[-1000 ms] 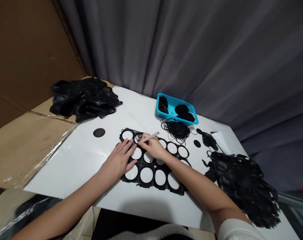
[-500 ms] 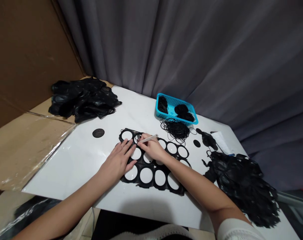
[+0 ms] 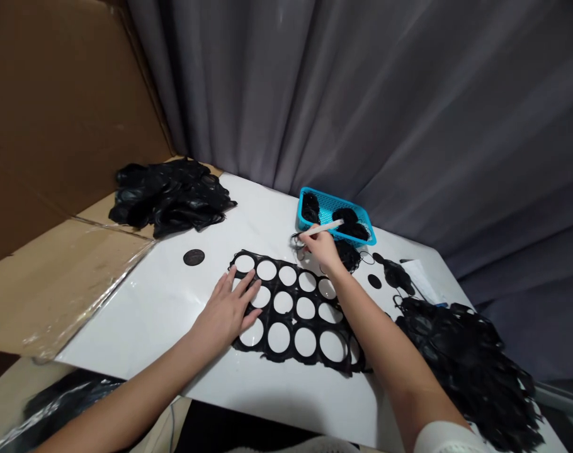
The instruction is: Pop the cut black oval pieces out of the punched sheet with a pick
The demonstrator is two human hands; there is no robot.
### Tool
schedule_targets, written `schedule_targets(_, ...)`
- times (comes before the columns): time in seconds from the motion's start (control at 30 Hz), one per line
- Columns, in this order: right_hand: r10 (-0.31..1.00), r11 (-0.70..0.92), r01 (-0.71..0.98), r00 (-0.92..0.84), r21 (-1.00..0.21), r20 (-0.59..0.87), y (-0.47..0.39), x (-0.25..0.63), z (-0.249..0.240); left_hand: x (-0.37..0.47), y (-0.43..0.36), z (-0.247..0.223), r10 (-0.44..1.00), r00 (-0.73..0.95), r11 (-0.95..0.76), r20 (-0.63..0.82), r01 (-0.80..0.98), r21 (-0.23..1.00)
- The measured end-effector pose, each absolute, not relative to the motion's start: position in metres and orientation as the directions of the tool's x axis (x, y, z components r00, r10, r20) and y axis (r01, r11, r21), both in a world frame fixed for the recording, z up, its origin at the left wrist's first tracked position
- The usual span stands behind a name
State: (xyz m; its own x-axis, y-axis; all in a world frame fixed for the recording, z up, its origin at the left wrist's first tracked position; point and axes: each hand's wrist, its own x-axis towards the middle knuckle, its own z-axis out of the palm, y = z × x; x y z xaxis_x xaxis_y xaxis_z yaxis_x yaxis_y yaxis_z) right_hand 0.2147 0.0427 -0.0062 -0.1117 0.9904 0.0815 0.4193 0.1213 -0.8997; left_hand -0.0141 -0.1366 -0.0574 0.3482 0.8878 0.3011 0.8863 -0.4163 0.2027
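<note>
A black rubber sheet [image 3: 293,290] with rows of round holes lies flat on the white table. My left hand [image 3: 230,301] rests on the sheet's left end, fingers spread, holding nothing. My right hand [image 3: 322,248] is raised beyond the sheet's far edge, closed around a slim white stick-like tool [image 3: 325,227]. Thin black rings [image 3: 296,240] dangle at the fingertips of that hand. Just behind it, a pile of thin black rings [image 3: 349,255] lies in front of the blue basket [image 3: 301,221], partly hidden by the hand.
Crumpled black sheets [image 3: 170,195] are heaped at the far left on cardboard. Another large heap of black scrap [image 3: 466,365] lies on the right. Black discs [image 3: 194,257] and a white paper [image 3: 423,280] sit on the table. A grey curtain [image 3: 362,94] hangs behind.
My right hand has moved from the sheet's far row up and right to the ring pile, carrying the white tool and thin black rings. My left hand stays on the sheet.
</note>
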Motion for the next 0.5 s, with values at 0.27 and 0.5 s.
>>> schedule_targets(0.27, 0.846, -0.384, -0.081, -0.429, -0.920, -0.316, 0.012, 0.140, -0.021, -0.036, -0.136, -0.052, 0.906, 0.261, -0.340, 0.334, 0.918, 0.205)
schedule_targets(0.5, 0.801, 0.102, 0.228, -0.596, -0.968, -0.057, -0.016, 0.130, -0.025, -0.041, -0.140, -0.058, 0.889, 0.269, -0.353, 0.370, 0.918, 0.182)
